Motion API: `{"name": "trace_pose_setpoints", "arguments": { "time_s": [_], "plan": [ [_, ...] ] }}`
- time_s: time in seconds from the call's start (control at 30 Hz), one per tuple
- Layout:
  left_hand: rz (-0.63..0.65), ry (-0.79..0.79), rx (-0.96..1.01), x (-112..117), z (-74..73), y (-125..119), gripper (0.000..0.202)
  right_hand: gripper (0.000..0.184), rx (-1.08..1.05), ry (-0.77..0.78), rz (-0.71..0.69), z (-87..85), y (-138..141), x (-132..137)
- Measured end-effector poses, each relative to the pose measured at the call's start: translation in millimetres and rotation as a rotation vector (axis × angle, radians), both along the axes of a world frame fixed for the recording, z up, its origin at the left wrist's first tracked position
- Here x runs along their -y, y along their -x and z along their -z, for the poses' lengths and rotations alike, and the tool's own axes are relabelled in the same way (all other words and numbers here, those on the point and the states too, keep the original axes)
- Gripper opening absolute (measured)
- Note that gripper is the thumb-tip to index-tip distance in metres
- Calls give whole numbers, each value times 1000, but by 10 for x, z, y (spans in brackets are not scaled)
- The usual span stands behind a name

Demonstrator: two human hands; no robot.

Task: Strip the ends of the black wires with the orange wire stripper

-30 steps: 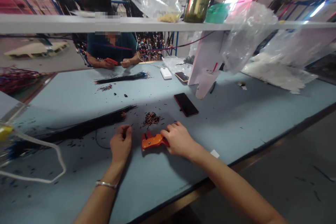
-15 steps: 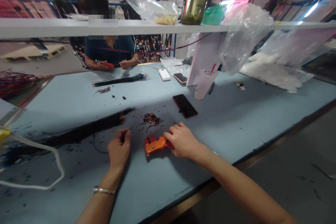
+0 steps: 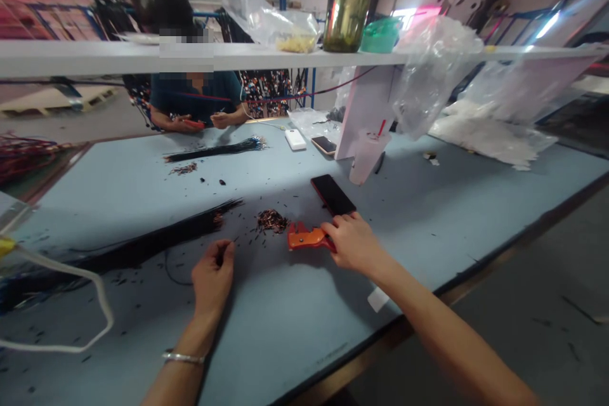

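Well, the person's right hand point(image 3: 353, 245) was closed around the handles of an orange cutter point(image 3: 305, 239), which lay low on the blue counter point(image 3: 295, 320) with its nose pointing to the person's left. Just beyond that nose sat a small heap of wire scraps point(image 3: 272, 221), and a black phone point(image 3: 333, 195) lay flat just behind the hand, near but apart from it. The left hand point(image 3: 212, 276) rested on the counter well apart from the cutter, its fingers loosely curled with the tips drawn together; I could not tell whether anything thin was pinched between them. A silver bracelet point(image 3: 183, 358) circled that wrist. To the left of it a long bundle of black wires point(image 3: 157, 244) stretched across the counter, with small dark snippets scattered about it. Farther off a pink cup point(image 3: 365, 155) with a red straw stood under the shelf point(image 3: 95, 57), and a co-worker point(image 3: 195, 92) in a teal top sat at the far side.
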State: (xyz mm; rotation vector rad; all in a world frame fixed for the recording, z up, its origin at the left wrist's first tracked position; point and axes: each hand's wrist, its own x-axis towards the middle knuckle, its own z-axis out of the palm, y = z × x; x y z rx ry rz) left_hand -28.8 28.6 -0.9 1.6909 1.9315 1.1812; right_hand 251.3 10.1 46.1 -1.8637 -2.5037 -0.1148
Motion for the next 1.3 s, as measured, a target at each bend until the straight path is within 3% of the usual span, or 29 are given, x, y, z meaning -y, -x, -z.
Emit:
{"name": "trace_pose_setpoints", "arguments": {
  "time_s": [0.1, 0.23, 0.4, 0.53, 0.67, 0.9, 1.07, 1.2, 1.3],
  "plan": [
    [3, -2, 1, -1, -25, -16, 29, 21, 38, -10, 28, 35, 7, -12],
    [-5, -13, -1, -2, -38, -18, 30, 31, 37, -31, 57, 76, 252, -195],
    [-9, 3, -5, 7, -28, -7, 32, 37, 27, -65, 78, -1, 341, -264],
    [-2, 13, -1, 10, -19, -16, 31, 26, -19, -48, -44, -72, 250, 17],
    [6, 10, 1, -2, -12, -27, 30, 28, -66, 62, -235, -25, 365, 151],
    [-3, 2, 0, 8, 19, -3, 32, 29, 10, 43, -109, -22, 465, -130],
    [14, 2, 13, 6, 17, -20, 31, 29, -42, 89, -240, 1, 403, -28],
    [4, 6, 2, 6, -1, -31, 31, 27, -20, 45, -179, 35, 488, -58],
    [-10, 8, 7, 18, -18, -33, 30, 29, -59, 24, -236, 18, 637, -118]
  ]
}}
